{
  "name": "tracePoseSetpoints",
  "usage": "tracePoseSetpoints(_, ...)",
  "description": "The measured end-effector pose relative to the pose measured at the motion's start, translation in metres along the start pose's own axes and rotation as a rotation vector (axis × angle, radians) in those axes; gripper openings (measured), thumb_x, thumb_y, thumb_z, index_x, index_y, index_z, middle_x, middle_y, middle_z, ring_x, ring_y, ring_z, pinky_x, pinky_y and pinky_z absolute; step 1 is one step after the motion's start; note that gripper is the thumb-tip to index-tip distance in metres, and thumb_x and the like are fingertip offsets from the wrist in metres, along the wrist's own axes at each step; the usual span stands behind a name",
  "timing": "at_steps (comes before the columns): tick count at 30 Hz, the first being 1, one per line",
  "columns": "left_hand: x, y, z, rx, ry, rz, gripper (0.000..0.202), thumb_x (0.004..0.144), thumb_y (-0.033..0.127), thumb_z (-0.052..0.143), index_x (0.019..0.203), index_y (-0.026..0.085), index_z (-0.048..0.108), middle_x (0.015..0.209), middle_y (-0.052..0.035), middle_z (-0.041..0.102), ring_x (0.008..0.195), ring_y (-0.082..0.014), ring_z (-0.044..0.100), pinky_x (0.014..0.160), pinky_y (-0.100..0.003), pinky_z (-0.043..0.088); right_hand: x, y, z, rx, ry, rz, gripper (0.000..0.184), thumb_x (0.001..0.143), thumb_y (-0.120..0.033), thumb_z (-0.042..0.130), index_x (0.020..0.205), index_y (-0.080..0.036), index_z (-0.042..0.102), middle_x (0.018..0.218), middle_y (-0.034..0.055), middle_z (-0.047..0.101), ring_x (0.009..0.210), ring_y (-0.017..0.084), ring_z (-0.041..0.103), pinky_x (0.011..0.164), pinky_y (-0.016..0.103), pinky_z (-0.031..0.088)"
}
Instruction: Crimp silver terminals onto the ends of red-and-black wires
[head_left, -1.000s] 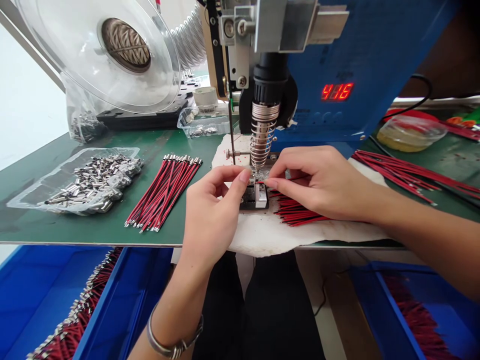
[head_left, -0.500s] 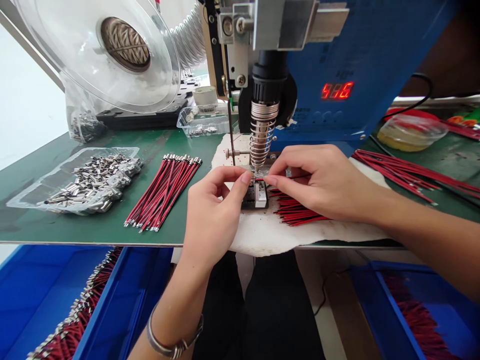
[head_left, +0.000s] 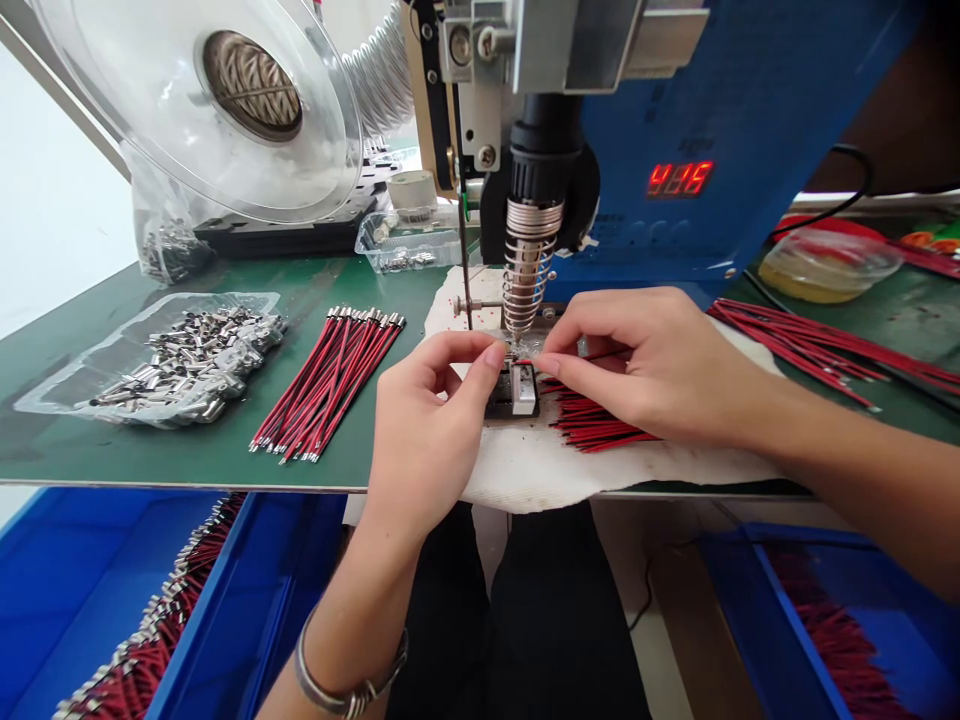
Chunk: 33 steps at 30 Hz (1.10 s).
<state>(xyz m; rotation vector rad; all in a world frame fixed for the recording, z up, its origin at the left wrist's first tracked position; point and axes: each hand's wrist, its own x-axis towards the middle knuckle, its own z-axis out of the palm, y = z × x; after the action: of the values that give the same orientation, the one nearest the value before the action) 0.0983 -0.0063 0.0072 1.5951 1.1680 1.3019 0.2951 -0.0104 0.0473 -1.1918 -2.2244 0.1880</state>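
Observation:
Beneath the spring-wrapped tip of a soldering iron (head_left: pixel 529 255), my two hands meet at a small metal fixture (head_left: pixel 523 390). My left hand (head_left: pixel 435 430) pinches thumb against forefinger at the fixture's left side; whatever sits between them is hidden. From the right, my right hand (head_left: pixel 637 365) pinches a thin red-and-black wire (head_left: pixel 527 362), its end reaching under the iron tip. A bundle of red-and-black wires (head_left: pixel 600 420) lies under my right hand on a white cloth (head_left: pixel 517 475).
On the left stand a clear tray of metal connectors (head_left: pixel 199 360) and a stack of wires with connectors (head_left: pixel 326 385). A blue machine (head_left: pixel 652 120) with a red display rises behind. Blue bins (head_left: pixel 225 600) sit below the table edge. More wires (head_left: pixel 802 340) lie right.
The view has shifted very slightly. Both hands keep nearly the same pose at the fixture under the iron tip.

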Motion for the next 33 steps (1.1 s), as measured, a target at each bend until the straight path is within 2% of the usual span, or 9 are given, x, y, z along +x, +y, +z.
tracePoseSetpoints(13,0.0006,-0.0002,0.0007,0.0,0.001,-0.008,0.022,0.085,0.042,0.072,0.091,0.022,0.074,0.092,-0.0044,0.074,0.079,-0.018,0.065,0.068,-0.027,0.049,0.001,0.0001,0.004,-0.05,0.041,0.004,0.015,0.092,-0.028,0.062,0.082,-0.02,0.068,0.075,0.0001,0.067,0.057,0.012,0.052,0.059,0.031,0.037)
tracePoseSetpoints(25,0.0011,0.0022,0.0013,0.017,0.014,-0.022,0.02,0.085,0.04,0.073,0.088,0.02,0.073,0.083,-0.0036,0.071,0.069,-0.0157,0.061,0.058,-0.026,0.045,-0.0001,-0.0019,0.0045,-0.041,0.054,0.036,0.016,0.092,-0.03,0.062,0.081,-0.021,0.069,0.076,0.001,0.069,0.063,0.015,0.058,0.062,0.031,0.039)
tracePoseSetpoints(33,0.0006,0.0024,0.0012,0.007,0.013,-0.02,0.02,0.085,0.04,0.072,0.088,0.021,0.073,0.084,-0.0034,0.071,0.07,-0.0155,0.06,0.06,-0.026,0.044,-0.0006,-0.0005,0.0045,-0.048,0.05,0.024,0.014,0.091,-0.029,0.062,0.082,-0.021,0.069,0.075,0.0009,0.068,0.06,0.014,0.056,0.06,0.031,0.038)
